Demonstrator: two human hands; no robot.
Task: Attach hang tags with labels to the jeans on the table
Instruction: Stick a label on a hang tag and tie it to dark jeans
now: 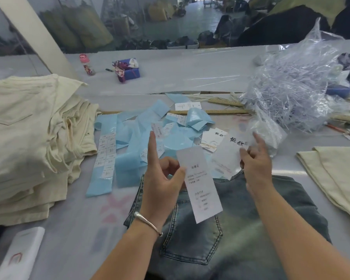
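At the near edge of the tabletop (pixel 73 219) lies a pair of faded blue jeans (pixel 240 229), back pocket up, under both forearms. Above them the left hand (pixel 160 178) pinches a long white hang tag (pixel 198 184) between thumb and curled fingers, its forefinger pointing straight up; a silver bangle (pixel 148 220) sits on that wrist. The right hand (pixel 255 160) grips a second white tag with black brush lettering (pixel 228 154) by its right edge, forefinger raised. The two tags sit just beside each other, their near corners overlapping above the waistband.

In the near left corner rests a white box (pixel 20 253). Along the left edge stands a stack of folded cream trousers (pixel 28 138); another cream garment (pixel 335 176) lies at the right edge.

Past the hands, mid-tabletop, is a litter of pale blue backing strips (pixel 129 142), some with white stickers on them, and a few loose white tags (pixel 210 139). Beyond runs a wooden ruler (pixel 220 112). Toward the far right is a heap of crumpled clear plastic (pixel 291 87). Near the far edge stand a small pink-capped bottle (pixel 86 64) and a blue pouch with floral cloth (pixel 127 70).
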